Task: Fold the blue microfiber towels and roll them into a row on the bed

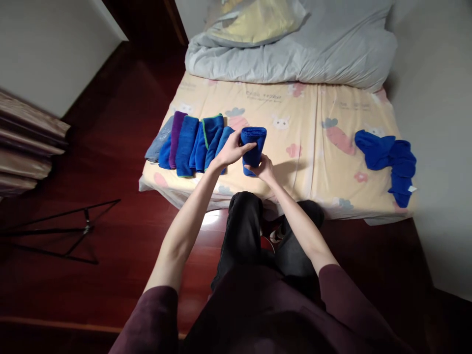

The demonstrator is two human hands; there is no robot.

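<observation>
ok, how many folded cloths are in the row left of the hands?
6, as far as shows: grey-blue cloth, small blue cloth, purple cloth, blue cloth, green-edged cloth, last blue cloth by the left hand. Overlaps may hide more.

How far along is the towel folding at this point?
Done: a row of folded towels lies overlapping on the bed sheet. In hand: the left hand and right hand hold a folded blue towel beside that row. Left: a heap of unfolded blue towels at the sheet's right edge.
</observation>
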